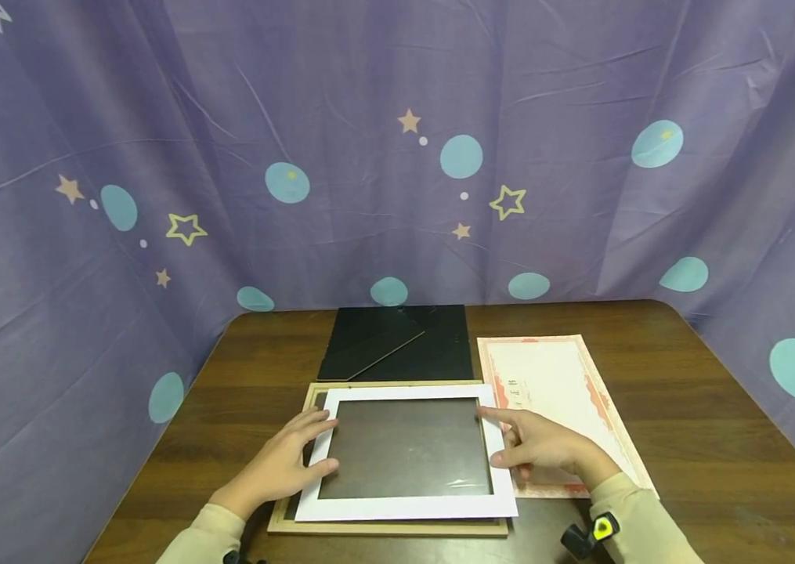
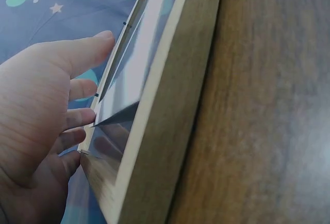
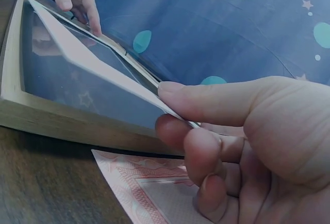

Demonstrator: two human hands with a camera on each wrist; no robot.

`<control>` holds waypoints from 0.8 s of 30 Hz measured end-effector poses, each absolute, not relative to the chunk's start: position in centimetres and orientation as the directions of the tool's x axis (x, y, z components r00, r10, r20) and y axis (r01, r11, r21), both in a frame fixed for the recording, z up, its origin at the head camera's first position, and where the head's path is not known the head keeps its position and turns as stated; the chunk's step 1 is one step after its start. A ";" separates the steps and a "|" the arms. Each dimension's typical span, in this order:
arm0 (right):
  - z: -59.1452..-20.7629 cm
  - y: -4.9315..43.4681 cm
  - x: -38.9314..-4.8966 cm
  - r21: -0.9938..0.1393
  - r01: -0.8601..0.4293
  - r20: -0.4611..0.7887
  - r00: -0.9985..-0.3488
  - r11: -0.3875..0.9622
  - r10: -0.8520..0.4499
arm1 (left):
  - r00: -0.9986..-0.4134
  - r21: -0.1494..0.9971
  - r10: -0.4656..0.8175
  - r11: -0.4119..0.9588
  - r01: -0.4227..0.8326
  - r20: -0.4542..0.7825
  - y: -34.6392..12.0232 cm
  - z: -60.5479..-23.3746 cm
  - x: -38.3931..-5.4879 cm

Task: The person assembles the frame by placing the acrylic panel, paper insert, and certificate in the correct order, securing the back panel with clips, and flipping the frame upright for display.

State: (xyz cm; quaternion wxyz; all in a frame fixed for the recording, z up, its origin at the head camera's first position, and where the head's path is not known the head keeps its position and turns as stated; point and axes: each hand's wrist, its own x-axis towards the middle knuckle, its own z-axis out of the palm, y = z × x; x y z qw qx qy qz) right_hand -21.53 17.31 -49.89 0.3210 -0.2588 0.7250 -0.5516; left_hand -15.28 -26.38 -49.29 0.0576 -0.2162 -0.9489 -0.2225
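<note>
A white mat point(image 1: 404, 507) with a rectangular window lies slightly askew over a light wooden picture frame point(image 1: 390, 529). Through its opening shows a clear, shiny pane point(image 1: 404, 446) in the frame. My right hand point(image 1: 545, 442) pinches the mat's right edge between thumb and fingers; in the right wrist view that edge of the mat point(image 3: 103, 69) is raised and tilted above the pane. At the opposite side my left hand point(image 1: 283, 462) has its fingers spread and relaxed over the mat's left border. In the left wrist view its fingertips point(image 2: 87, 116) are near the frame's edge.
Behind the frame lies a black backing board point(image 1: 397, 341) with a diagonal stand edge. A certificate sheet with a red patterned border point(image 1: 555, 376) lies at the right, partly under my right hand. The wooden table point(image 1: 707, 423) ends at a purple curtain point(image 1: 397, 235).
</note>
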 end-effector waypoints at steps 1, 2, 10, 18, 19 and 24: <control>-49.9 17.2 -21.5 -0.964 -0.028 -0.178 -0.665 0.263 -0.726 | -0.902 0.400 0.381 0.808 0.432 0.203 -26.4 -49.3 -15.3; -49.8 17.1 -21.5 -0.963 -0.031 -0.179 -0.668 0.268 -0.723 | -0.903 0.403 0.379 0.808 0.430 0.202 -26.4 -49.3 -15.2; -49.6 16.6 -21.3 -0.940 -0.077 -0.187 -0.698 0.331 -0.691 | -0.905 0.413 0.370 0.805 0.425 0.211 -26.5 -49.4 -15.3; -49.3 15.8 -20.8 -0.918 -0.137 -0.174 -0.703 0.371 -0.690 | -0.916 0.419 0.346 0.815 0.401 0.204 -26.6 -49.4 -15.3; -49.4 15.7 -20.7 -0.915 -0.150 -0.168 -0.704 0.376 -0.690 | -0.917 0.420 0.342 0.816 0.398 0.203 -26.7 -49.4 -15.3; -49.3 15.2 -20.5 -0.895 -0.197 -0.151 -0.712 0.401 -0.685 | -0.921 0.429 0.335 0.815 0.390 0.200 -26.7 -49.6 -15.3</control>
